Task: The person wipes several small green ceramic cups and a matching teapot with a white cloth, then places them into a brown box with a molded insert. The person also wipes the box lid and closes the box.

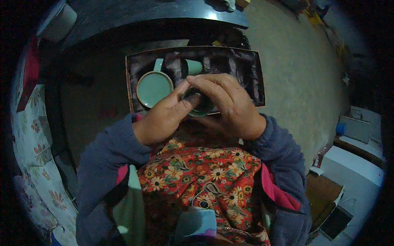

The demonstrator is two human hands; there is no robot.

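Note:
Both my hands meet over the near side of a box [128, 80] lined with dark, glossy, wrinkled cloth. My left hand [167, 115] and my right hand [229, 98] curl around a small green cup [199, 113]. Fingers hide most of it; part of the rim and a dark inside show. Left of the hands, a pale green glazed mug [154, 89] with a brown rim sits in the lining, its handle pointing away from me. Another green cup [194, 66] lies sideways in the box, just beyond my fingertips.
A dark, shiny table [172, 12] stands beyond the box. To the left hangs or lies a white flower-patterned cloth [40, 147], below a red object [29, 73]. White furniture [354, 163] and a brown box [323, 193] are at the right. Red floral fabric [209, 172] covers my lap.

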